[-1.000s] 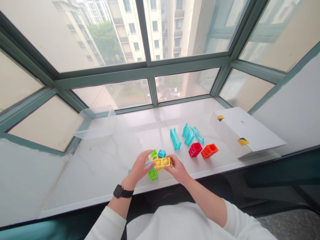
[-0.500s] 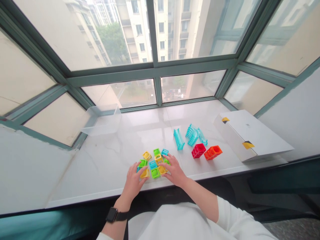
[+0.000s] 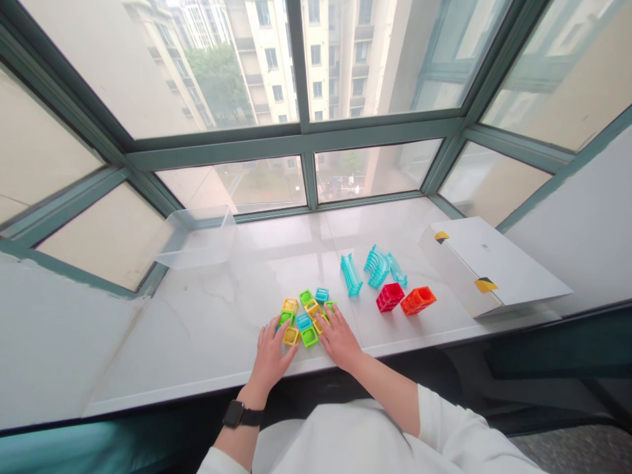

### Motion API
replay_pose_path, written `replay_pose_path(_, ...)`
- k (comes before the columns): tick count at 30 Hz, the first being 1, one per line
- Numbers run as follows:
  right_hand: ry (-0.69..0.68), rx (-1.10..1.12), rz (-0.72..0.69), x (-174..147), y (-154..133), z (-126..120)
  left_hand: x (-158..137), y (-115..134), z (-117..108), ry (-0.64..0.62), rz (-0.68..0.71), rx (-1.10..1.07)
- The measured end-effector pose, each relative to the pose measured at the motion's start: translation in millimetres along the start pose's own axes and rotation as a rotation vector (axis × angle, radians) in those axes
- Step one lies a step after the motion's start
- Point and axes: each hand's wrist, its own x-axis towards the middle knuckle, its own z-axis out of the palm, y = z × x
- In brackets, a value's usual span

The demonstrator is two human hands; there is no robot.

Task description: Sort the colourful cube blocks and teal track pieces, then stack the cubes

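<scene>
Several small plastic cube blocks lie in a loose cluster near the front of the white sill. Among them are a yellow block (image 3: pixel 291 336), a green block (image 3: pixel 309 337) and a blue block (image 3: pixel 303 321). My left hand (image 3: pixel 271 353) curves around the cluster's left side with fingers apart, touching the blocks there. From the right, my right hand (image 3: pixel 342 339) rests its spread fingers on the blocks at that edge, partly covering a yellow one. Another blue block (image 3: pixel 322 294) sits at the back, beyond my right fingertips.
Right of the blocks stand a red stack (image 3: pixel 390 297) and an orange stack (image 3: pixel 418 301). Behind them lie clear teal curved pieces (image 3: pixel 378 266) and a straight teal stack (image 3: pixel 351 274). A transparent bin (image 3: pixel 197 240) is at back left, a white box (image 3: pixel 494 263) at right.
My left hand has moved slightly right, and the left-side blocks sit closer to the rest. My right hand's fingers lie flatter over the blocks. The view has shifted a little.
</scene>
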Motion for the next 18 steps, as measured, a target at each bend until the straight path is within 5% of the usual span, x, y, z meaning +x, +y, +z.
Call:
replay_pose_path(8,0.021,0.166,-0.084,3.1,-6.3,-16.4,12.9,18.8,9.5,0.023,0.012,0.022)
replay_pose_path(11,0.151,0.133,-0.076,5.8,2.2,-61.4,14.5,25.0,13.7,0.036,0.012,0.047)
replay_pose_path(14,0.364,-0.004,0.100,10.9,33.6,-123.2,15.6,29.0,15.6,0.059,-0.001,0.023)
replay_pose_path(18,0.139,-0.222,0.278,15.8,84.1,-178.2,22.1,34.3,12.1,0.179,-0.031,-0.051)
